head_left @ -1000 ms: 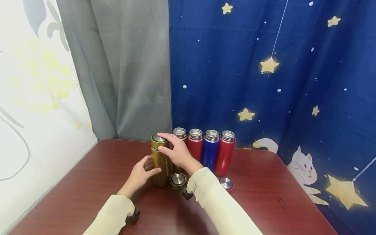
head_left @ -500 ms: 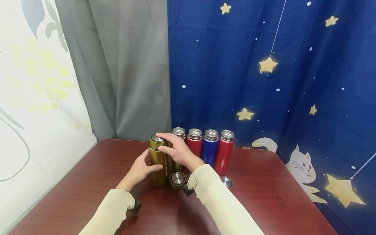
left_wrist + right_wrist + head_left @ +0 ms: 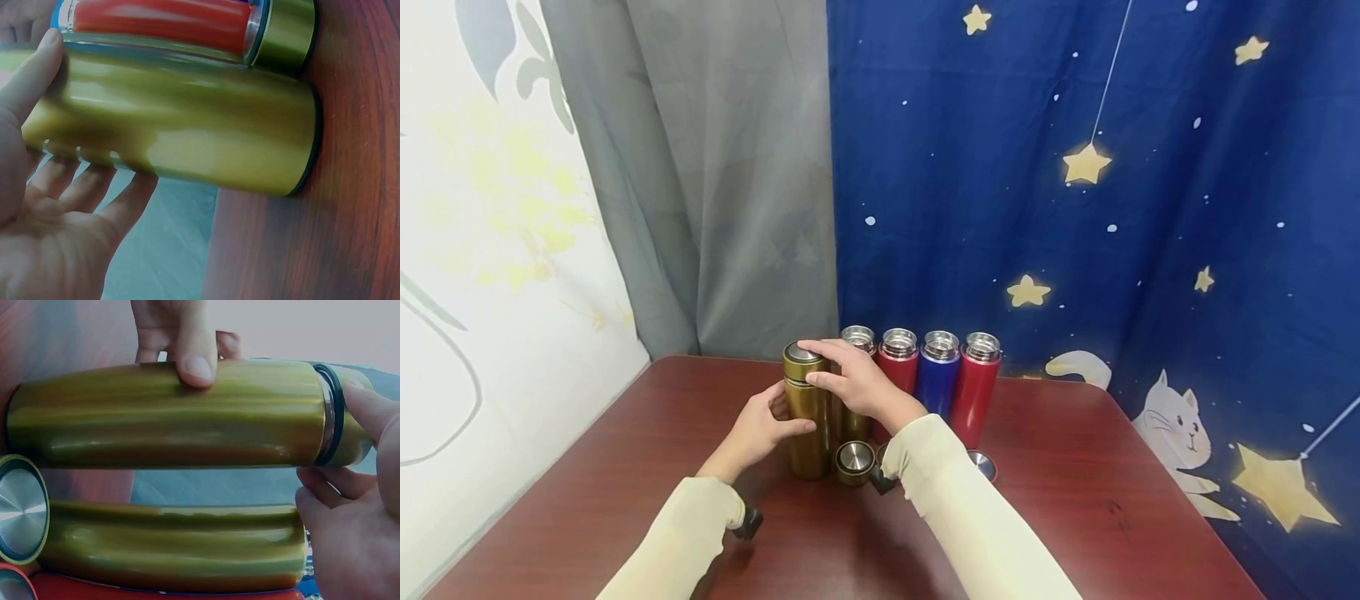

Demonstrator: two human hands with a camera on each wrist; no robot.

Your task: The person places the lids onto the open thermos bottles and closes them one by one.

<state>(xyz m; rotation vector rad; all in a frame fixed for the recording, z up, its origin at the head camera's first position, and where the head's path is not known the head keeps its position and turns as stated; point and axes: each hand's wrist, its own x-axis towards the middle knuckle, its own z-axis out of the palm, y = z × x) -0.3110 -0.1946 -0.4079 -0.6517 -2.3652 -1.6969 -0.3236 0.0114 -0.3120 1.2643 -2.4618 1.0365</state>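
Lidded flask (image 3: 808, 427) is standing leftmost on table (image 3: 1045, 517), open flasks (image 3: 937, 385) are standing rightward (four), loose lids (image 3: 855, 461) are lying before those

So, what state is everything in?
Held gold bottle: upright, lid on, tightness unclear.
Left hand: gripping it.
Right hand: holding its lid.
Other gold bottle: open.
Left red bottle: open.
Blue bottle: open.
Right red bottle: open.
Loose gold lid: off, face up.
Left red lid: off, partly visible.
Right red lid: off, partly visible.

Red-brown table (image 3: 1120, 458); behind it, gray curtain (image 3: 752, 183) beside blue star-print curtain (image 3: 970, 175).
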